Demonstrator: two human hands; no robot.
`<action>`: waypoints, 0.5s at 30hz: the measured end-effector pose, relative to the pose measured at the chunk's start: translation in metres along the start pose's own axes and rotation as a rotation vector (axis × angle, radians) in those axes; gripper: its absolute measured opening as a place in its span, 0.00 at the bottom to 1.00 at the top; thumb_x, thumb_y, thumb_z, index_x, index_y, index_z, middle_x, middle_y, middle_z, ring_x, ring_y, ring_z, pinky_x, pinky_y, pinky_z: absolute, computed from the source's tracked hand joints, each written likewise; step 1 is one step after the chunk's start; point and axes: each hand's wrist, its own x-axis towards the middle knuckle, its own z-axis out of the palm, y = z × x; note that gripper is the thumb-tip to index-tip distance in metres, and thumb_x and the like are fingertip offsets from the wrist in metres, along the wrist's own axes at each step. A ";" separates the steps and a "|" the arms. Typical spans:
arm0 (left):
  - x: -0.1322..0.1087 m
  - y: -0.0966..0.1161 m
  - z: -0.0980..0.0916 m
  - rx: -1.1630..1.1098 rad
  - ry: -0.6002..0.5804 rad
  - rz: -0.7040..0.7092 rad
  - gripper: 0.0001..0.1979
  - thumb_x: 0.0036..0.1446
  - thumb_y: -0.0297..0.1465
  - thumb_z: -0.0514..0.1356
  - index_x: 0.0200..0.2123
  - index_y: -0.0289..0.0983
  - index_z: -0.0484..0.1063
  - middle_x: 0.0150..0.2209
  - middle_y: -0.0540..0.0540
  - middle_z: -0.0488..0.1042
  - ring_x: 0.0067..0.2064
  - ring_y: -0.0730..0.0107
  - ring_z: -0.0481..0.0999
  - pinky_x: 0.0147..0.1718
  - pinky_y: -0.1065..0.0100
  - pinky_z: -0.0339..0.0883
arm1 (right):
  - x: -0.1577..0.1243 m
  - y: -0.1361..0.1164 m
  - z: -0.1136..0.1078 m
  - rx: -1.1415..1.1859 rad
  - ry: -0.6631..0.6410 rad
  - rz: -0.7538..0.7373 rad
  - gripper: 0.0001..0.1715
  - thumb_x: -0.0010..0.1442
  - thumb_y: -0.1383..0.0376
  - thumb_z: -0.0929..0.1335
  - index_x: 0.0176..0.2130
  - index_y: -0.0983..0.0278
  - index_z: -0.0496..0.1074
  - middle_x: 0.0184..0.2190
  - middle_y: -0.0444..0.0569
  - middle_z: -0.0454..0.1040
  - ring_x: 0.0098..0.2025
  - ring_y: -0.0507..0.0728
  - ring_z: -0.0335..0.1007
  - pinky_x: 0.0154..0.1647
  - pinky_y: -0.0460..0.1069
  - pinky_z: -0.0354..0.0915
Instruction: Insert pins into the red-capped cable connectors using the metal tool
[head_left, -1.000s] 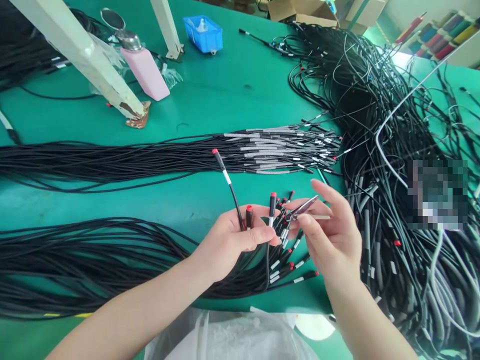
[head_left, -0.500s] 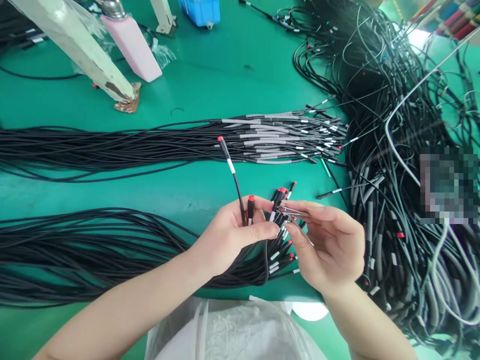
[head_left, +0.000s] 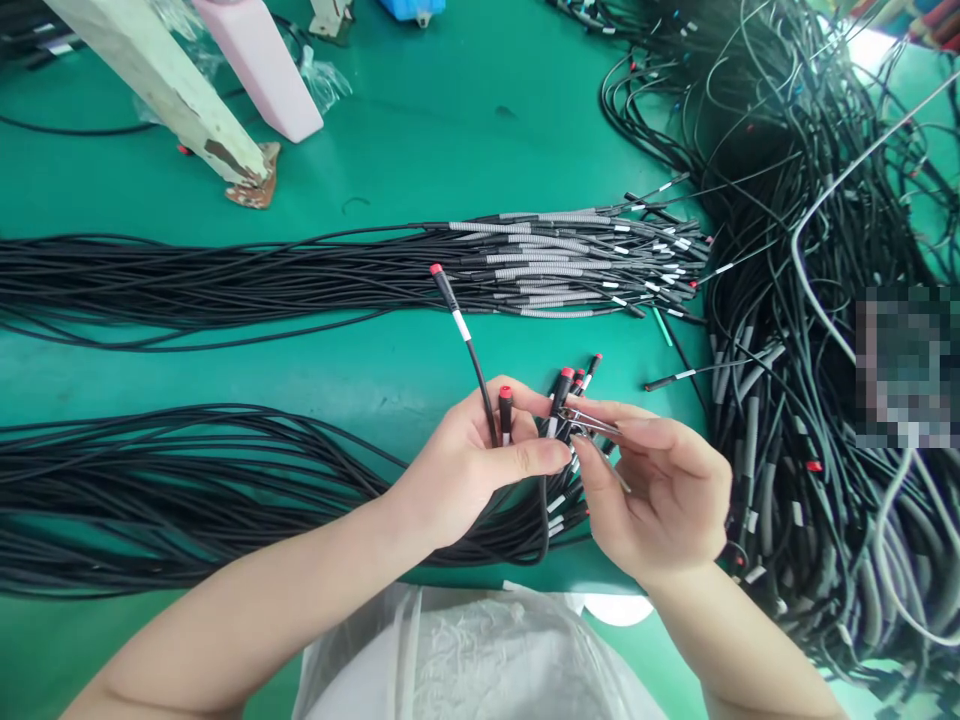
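Observation:
My left hand [head_left: 469, 475] is closed around black cables with red-capped ends. One cable [head_left: 448, 290] sticks up past its fingers, with a white label below the red tip, and a shorter connector end [head_left: 505, 405] stands near the palm. Between thumb and forefinger is another red-capped connector [head_left: 560, 390]. My right hand [head_left: 667, 490] pinches slim metal tweezers [head_left: 596, 422], whose tips meet this connector's side; the exact contact is too small to make out. Behind the fingers, several more red-tipped cable ends [head_left: 595, 362] are partly hidden.
A cable bundle [head_left: 300, 275] with grey ribbed sleeves runs across the green table [head_left: 450, 130]; another bundle [head_left: 187, 490] lies nearer. A large cable tangle [head_left: 810, 400] fills the right side. At the upper left stand a chipped metal leg [head_left: 172, 90] and a pink bottle [head_left: 262, 65].
The view has shifted slightly, so the table's things sit a little higher in it. Both hands keep their holds, with the tweezers still against the connector.

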 end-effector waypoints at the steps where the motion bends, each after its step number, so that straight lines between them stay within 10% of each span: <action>1: 0.000 -0.001 0.000 -0.004 0.003 0.004 0.15 0.44 0.32 0.75 0.29 0.37 0.72 0.19 0.58 0.63 0.23 0.79 0.61 0.25 0.72 0.53 | 0.000 -0.001 0.000 -0.036 -0.004 0.003 0.29 0.54 0.83 0.71 0.51 0.62 0.68 0.45 0.53 0.81 0.46 0.57 0.82 0.46 0.49 0.80; 15: 0.000 0.002 0.000 -0.112 -0.073 -0.126 0.13 0.48 0.36 0.73 0.33 0.35 0.78 0.23 0.46 0.78 0.24 0.77 0.66 0.23 0.70 0.44 | 0.005 0.000 0.000 0.184 0.041 0.016 0.32 0.55 0.86 0.69 0.54 0.64 0.66 0.49 0.52 0.79 0.50 0.56 0.80 0.49 0.51 0.81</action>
